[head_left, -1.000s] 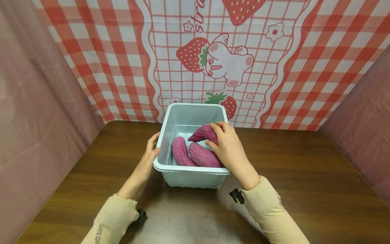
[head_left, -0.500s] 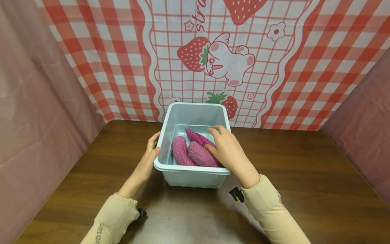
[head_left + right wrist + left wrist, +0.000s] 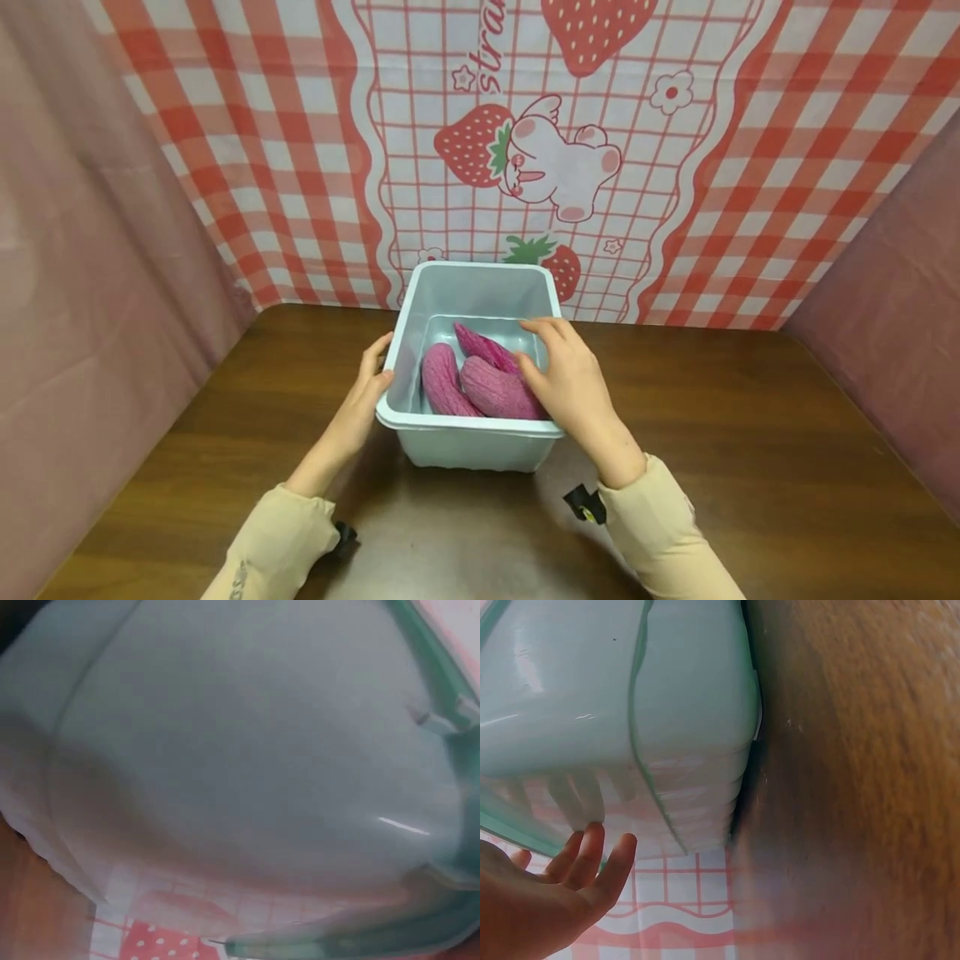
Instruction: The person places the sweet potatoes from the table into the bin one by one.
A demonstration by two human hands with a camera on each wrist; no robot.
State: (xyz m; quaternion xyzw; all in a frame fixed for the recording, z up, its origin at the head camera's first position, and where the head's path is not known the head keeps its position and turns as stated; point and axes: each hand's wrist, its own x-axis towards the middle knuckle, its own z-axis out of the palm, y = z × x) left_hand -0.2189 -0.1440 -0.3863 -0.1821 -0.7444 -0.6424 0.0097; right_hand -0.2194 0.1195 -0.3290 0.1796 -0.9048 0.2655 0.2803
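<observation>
A pale blue-green plastic bin (image 3: pixel 472 446) stands on the table. Inside lie three curved, purple-pink, wrinkled vegetable-like pieces: one at the left (image 3: pixel 444 379), a thicker one in front (image 3: pixel 498 390), and a darker, pointed one (image 3: pixel 480 343) behind it. My left hand (image 3: pixel 358 404) is at the bin's left side. In the left wrist view its spread fingers (image 3: pixel 613 874) lie against or close beside the outer wall. Over the right rim reaches my right hand (image 3: pixel 573 383), fingers parted and holding nothing, partly covering the pieces' right ends. The right wrist view shows the bin's wall, not the hand.
The brown wooden table (image 3: pixel 750 467) extends on both sides of the bin. Behind it hangs a red-and-white checked strawberry cloth (image 3: pixel 300 150). Pink curtains (image 3: pixel 97 275) close off the left and right sides.
My right hand has let go of the darker pointed piece, which now lies lower in the bin behind the thick one. The hand has drawn slightly right. The left hand stays at the bin.
</observation>
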